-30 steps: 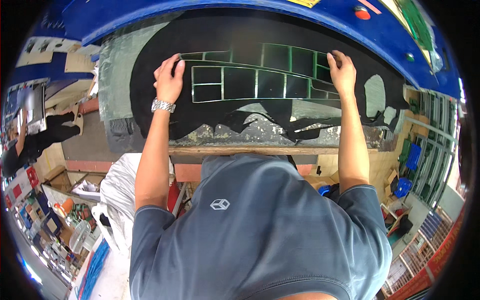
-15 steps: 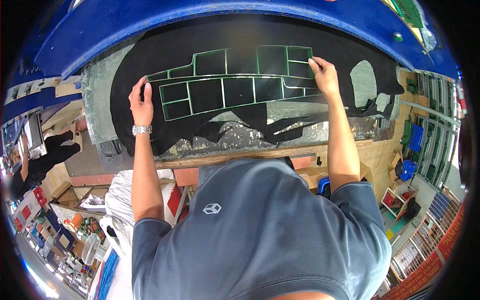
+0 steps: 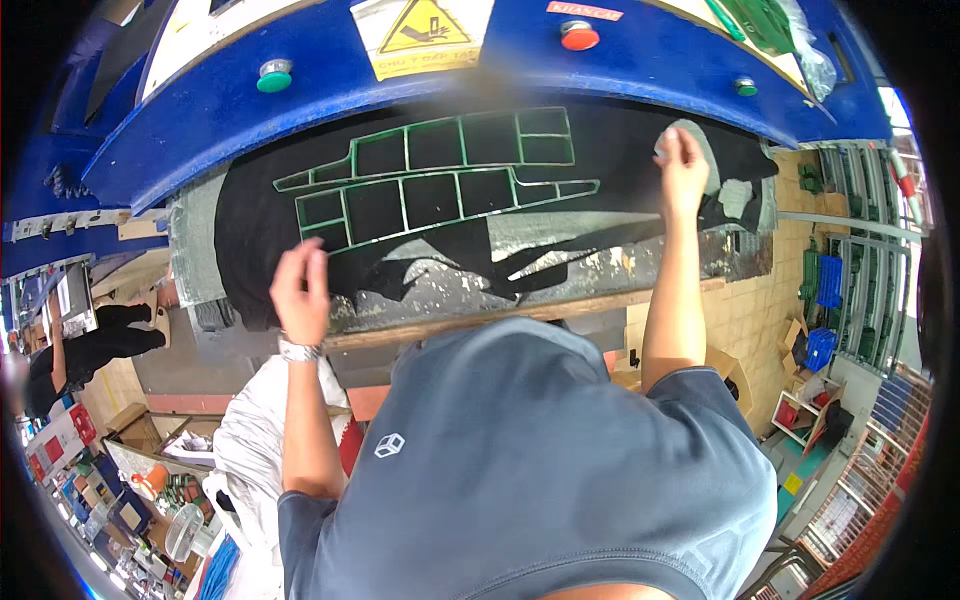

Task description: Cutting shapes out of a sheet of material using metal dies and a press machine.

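Note:
A green-sided cutting die point(image 3: 403, 205) with thin metal edges and several compartments lies on a black sheet of material point(image 3: 620, 140). Whether it is one piece or two set close together, I cannot tell. My left hand point(image 3: 300, 290) is just below the die's near left corner, slightly blurred, thumb and fingers apart and holding nothing. Contact with the corner is unclear. Well right of the die, my right hand point(image 3: 683, 175) is over the sheet beside a large hole that shows a grey-green board. Its fingers are loosely bent and apart, with nothing visible in them.
A blue machine beam point(image 3: 520, 88) spans the far side, bearing a red button point(image 3: 579, 37), green buttons point(image 3: 274, 76) and a yellow warning sign point(image 3: 424, 28). A wooden edge point(image 3: 450, 325) runs along the near side. Another person point(image 3: 95, 345) stands at far left.
Both my hands have let go of the die's ends; the left came nearer, the right moved out to the right. The view has tilted up, showing more of the blue machine.

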Demonstrator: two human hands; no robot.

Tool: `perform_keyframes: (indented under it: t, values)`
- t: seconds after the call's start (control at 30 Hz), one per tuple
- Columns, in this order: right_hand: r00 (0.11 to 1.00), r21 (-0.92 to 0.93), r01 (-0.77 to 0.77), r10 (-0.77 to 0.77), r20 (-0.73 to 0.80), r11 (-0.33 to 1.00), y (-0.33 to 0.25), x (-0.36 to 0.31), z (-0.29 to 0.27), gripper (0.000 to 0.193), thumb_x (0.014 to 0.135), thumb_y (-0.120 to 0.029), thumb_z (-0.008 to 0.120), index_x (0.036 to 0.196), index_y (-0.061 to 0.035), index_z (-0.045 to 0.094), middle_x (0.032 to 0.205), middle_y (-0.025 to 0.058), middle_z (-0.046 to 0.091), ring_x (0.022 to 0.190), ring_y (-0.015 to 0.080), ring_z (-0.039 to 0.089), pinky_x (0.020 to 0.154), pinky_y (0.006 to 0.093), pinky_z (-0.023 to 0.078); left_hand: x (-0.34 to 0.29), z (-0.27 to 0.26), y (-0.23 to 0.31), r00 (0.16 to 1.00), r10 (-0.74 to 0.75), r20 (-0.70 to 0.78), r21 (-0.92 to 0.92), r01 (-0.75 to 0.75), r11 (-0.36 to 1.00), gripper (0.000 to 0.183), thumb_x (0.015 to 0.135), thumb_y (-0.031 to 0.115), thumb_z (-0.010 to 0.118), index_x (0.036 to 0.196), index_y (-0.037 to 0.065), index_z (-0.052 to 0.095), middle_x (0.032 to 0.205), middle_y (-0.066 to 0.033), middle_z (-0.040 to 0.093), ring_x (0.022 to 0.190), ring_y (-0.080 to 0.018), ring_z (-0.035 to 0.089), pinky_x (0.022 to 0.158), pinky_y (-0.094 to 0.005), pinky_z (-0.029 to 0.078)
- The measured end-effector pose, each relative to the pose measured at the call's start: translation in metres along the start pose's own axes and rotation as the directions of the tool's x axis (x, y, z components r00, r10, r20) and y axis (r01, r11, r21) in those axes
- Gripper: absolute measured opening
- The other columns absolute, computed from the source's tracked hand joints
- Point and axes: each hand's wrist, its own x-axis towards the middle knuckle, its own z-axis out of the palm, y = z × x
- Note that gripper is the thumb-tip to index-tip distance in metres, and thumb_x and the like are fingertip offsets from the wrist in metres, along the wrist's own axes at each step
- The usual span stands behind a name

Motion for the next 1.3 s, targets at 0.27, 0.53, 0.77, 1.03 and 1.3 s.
perform_keyframes:
  t: [0.27, 0.53, 0.77, 1.03, 1.3]
  values:
    - [0.958, 0.337, -0.026, 0.119, -0.26, 0.941, -0.092, 0.097, -0.014, 0.077, 0.106, -0.061, 0.056, 0.153, -0.0025, 0.04, 0.153, 0.0163, 0.048, 0.135, 0.0311, 0.052, 0.109, 0.058, 0.05, -0.047, 0.091, 0.022, 0.829, 0.09, 0.552, 0.128, -0.191, 0.973, 0.038, 0.095, 0.025, 0.077, 0.129, 0.009, 0.073, 0.121, -0.0104, 0.07, 0.115, -0.0304, 0.064, 0.094, -0.0461, 0.049]
    - [0.99, 0.076, -0.093, 0.084, 0.113, 0.993, -0.083, 0.094, -0.013, 0.108, 0.098, -0.076, 0.057, 0.171, -0.0085, 0.014, 0.173, 0.0163, 0.026, 0.155, 0.0323, 0.033, 0.121, 0.0579, 0.032, -0.008, 0.12, 0.001, 0.888, 0.138, 0.439, 0.212, -0.252, 0.944, 0.044, 0.09, 0.032, 0.08, 0.13, 0.014, 0.074, 0.118, -0.0069, 0.064, 0.113, -0.0306, 0.057, 0.099, -0.0464, 0.044]
    - [0.793, -0.389, 0.402, -0.103, 0.6, 0.829, 0.002, -0.045, 0.0, 0.078, 0.093, -0.05, 0.079, 0.148, 0.0028, 0.058, 0.139, 0.0268, 0.068, 0.13, 0.035, 0.067, 0.109, 0.0451, 0.053, 0.024, 0.137, -0.001, 0.916, 0.147, 0.373, 0.274, -0.261, 0.926, 0.045, 0.088, 0.035, 0.082, 0.129, 0.017, 0.074, 0.118, -0.0064, 0.065, 0.115, -0.0313, 0.057, 0.102, -0.0472, 0.044]
    - [0.716, -0.585, 0.665, -0.173, 0.677, 0.464, 0.023, -0.107, 0.017, 0.048, 0.082, -0.032, 0.087, 0.123, -0.0079, 0.075, 0.12, 0.0145, 0.071, 0.122, 0.0369, 0.064, 0.102, 0.0535, 0.05, 0.025, 0.142, 0.003, 0.907, 0.132, 0.4, 0.327, -0.276, 0.904, 0.044, 0.088, 0.03, 0.081, 0.13, 0.019, 0.071, 0.116, -0.0094, 0.062, 0.118, -0.035, 0.057, 0.102, -0.0495, 0.047]
    - [0.738, -0.605, 0.62, -0.109, 0.666, 0.501, 0.018, -0.1, 0.024, 0.03, 0.082, -0.024, 0.088, 0.102, -0.0067, 0.074, 0.111, 0.0133, 0.071, 0.113, 0.0373, 0.068, 0.094, 0.055, 0.053, 0.027, 0.143, 0.008, 0.929, 0.097, 0.358, 0.37, -0.237, 0.899, 0.034, 0.09, 0.016, 0.077, 0.123, 0.019, 0.071, 0.117, -0.0108, 0.063, 0.117, -0.0372, 0.058, 0.1, -0.0515, 0.048]
